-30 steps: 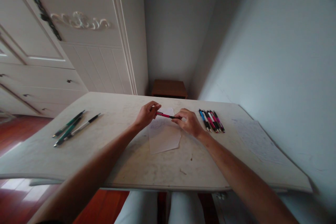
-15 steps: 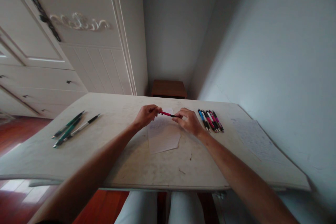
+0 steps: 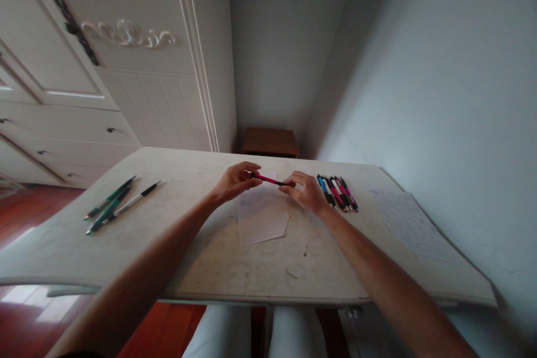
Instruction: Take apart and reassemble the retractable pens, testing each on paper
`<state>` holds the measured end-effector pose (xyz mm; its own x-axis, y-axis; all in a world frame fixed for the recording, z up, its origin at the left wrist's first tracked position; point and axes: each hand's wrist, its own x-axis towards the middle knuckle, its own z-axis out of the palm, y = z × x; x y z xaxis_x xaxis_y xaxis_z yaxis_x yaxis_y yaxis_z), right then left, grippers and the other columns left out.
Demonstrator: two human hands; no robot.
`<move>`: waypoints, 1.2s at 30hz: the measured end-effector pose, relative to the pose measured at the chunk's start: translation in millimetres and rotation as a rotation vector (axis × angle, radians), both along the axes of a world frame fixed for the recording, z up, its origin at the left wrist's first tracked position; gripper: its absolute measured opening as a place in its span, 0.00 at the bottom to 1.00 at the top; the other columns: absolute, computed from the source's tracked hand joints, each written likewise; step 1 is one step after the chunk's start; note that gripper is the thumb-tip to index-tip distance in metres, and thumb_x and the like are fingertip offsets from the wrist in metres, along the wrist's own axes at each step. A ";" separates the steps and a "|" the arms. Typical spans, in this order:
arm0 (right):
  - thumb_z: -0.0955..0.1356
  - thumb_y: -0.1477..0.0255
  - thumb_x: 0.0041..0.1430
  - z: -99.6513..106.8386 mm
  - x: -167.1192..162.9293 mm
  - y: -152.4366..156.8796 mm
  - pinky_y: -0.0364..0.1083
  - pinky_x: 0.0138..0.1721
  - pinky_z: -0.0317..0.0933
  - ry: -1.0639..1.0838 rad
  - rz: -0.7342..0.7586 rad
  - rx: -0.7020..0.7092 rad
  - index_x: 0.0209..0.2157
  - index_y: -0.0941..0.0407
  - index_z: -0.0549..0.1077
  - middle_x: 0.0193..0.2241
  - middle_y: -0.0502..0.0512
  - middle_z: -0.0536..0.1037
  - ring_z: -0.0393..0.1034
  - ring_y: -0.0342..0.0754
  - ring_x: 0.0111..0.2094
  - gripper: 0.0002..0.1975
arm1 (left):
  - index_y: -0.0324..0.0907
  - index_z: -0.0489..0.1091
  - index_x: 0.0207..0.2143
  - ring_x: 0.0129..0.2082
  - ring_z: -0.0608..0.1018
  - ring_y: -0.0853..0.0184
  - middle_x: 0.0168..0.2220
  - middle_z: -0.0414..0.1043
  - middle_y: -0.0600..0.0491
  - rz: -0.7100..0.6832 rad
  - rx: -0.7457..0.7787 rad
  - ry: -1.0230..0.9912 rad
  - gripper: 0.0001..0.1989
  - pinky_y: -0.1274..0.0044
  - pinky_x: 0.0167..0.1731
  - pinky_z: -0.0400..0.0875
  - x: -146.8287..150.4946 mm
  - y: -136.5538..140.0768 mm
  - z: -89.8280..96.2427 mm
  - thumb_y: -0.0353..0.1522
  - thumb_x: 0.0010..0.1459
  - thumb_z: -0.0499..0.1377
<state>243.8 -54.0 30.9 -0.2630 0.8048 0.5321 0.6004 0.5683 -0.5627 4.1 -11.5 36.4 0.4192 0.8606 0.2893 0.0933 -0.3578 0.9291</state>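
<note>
A pink and black pen (image 3: 268, 179) is held lengthwise between my two hands, above a small sheet of paper (image 3: 262, 218). My left hand (image 3: 235, 183) has thumb and fingers around the pen's left end, the grip looking loose. My right hand (image 3: 305, 192) pinches the black right end. Just right of it lies a row of several pens (image 3: 338, 193) in blue, white, pink and purple, side by side on the table. Faint writing shows on the upper part of the paper.
On the table's (image 3: 201, 268) left side lie two green pens (image 3: 109, 208) and a white and black pen (image 3: 137, 199). A larger written sheet (image 3: 413, 224) lies by the right wall. Behind the table stands a small brown cabinet (image 3: 271, 141); a white wardrobe (image 3: 163, 106) rises at left.
My left fingers have loosened and spread a little around the pen's left end, showing a black part there. The pen and my right hand have shifted slightly right.
</note>
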 end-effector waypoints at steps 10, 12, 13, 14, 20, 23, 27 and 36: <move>0.74 0.76 0.52 3.8 -1.7 -2.1 0.44 0.33 0.59 -0.041 0.030 0.017 0.25 0.57 0.76 0.23 0.51 0.73 0.67 0.45 0.28 0.05 | 0.36 0.70 0.35 0.08 0.63 0.74 0.12 0.63 0.58 0.086 -0.103 0.182 0.29 0.83 0.10 0.53 1.7 -3.7 -3.1 0.54 0.59 0.50; 0.74 0.76 0.52 3.9 -0.6 -1.4 0.44 0.33 0.59 -0.040 0.028 0.014 0.25 0.57 0.76 0.23 0.50 0.73 0.67 0.44 0.28 0.05 | 0.35 0.69 0.43 0.10 0.66 0.74 0.17 0.69 0.55 0.040 -0.119 0.158 0.31 0.83 0.10 0.56 0.7 -4.3 -3.5 0.55 0.60 0.49; 0.74 0.75 0.52 3.8 0.2 -0.8 0.44 0.32 0.59 -0.035 0.024 0.011 0.24 0.57 0.76 0.23 0.50 0.73 0.67 0.44 0.28 0.05 | 0.36 0.67 0.48 0.12 0.68 0.74 0.22 0.73 0.53 0.021 -0.101 0.135 0.31 0.83 0.11 0.58 0.2 -4.2 -3.8 0.54 0.59 0.51; 0.74 0.75 0.52 3.6 1.1 -0.3 0.44 0.32 0.59 -0.030 0.018 0.008 0.24 0.57 0.76 0.23 0.50 0.73 0.67 0.44 0.27 0.05 | 0.37 0.65 0.52 0.14 0.70 0.74 0.28 0.75 0.50 0.010 -0.074 0.115 0.31 0.83 0.13 0.60 -0.1 -3.7 -4.2 0.53 0.58 0.54; 0.72 0.71 0.55 0.9 5.1 2.3 0.44 0.32 0.59 -0.012 0.016 -0.024 0.25 0.56 0.76 0.23 0.50 0.73 0.66 0.44 0.27 0.06 | 0.36 0.72 0.42 0.19 0.72 0.73 0.26 0.73 0.53 0.052 0.037 0.121 0.22 0.82 0.18 0.65 2.2 1.0 -6.7 0.44 0.51 0.64; 0.72 0.72 0.54 -0.6 5.0 3.3 0.44 0.32 0.59 -0.005 0.030 -0.003 0.25 0.56 0.75 0.23 0.50 0.72 0.66 0.44 0.27 0.06 | 0.36 0.72 0.31 0.17 0.69 0.75 0.20 0.68 0.55 0.074 0.055 0.147 0.20 0.83 0.17 0.62 2.1 0.8 -7.0 0.47 0.56 0.59; 0.73 0.73 0.51 -2.3 4.5 4.8 0.44 0.31 0.58 0.040 0.026 0.063 0.23 0.56 0.72 0.24 0.50 0.70 0.65 0.45 0.29 0.08 | 0.38 0.66 0.22 0.13 0.65 0.76 0.15 0.63 0.57 0.108 -0.005 0.163 0.29 0.83 0.14 0.58 0.7 -1.9 -7.5 0.52 0.61 0.50; 0.74 0.70 0.52 -4.6 10.9 10.0 0.44 0.32 0.60 0.085 -0.001 0.060 0.24 0.55 0.72 0.24 0.50 0.71 0.66 0.45 0.28 0.08 | 0.37 0.68 0.22 0.14 0.66 0.76 0.16 0.66 0.56 0.107 0.006 0.173 0.27 0.84 0.14 0.58 -5.9 3.0 -1.0 0.51 0.60 0.53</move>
